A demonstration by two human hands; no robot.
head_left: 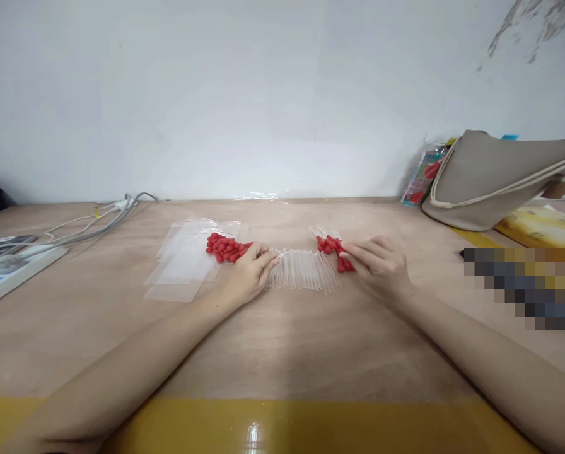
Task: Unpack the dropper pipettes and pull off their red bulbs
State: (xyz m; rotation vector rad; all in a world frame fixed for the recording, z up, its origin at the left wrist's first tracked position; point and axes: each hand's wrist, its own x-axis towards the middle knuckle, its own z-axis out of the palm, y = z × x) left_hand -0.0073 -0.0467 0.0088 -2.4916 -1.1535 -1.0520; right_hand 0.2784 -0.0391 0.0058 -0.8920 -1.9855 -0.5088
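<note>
A row of thin clear tubes (301,270) lies side by side on the table between my hands. My left hand (251,274) is closed in a pinch at the row's left end, on what looks like one clear tube. Beside it is a pile of red rubber bulbs (223,246), partly hidden by my fingers. My right hand (379,265) is closed with its fingertips at a red rubber dropper bulb (345,263). Close by, several red bulbs (327,243) have clear tubes sticking out towards the wall. My right fingers partly cover this group.
Clear plastic bags (183,258) lie overlapped at the left. Farther left are a power strip (22,271) and cables (93,230). A grey-beige bag (490,183) and a colourful package (424,173) stand at the right by the wall (282,94). Yellow tape (282,425) runs along the front edge.
</note>
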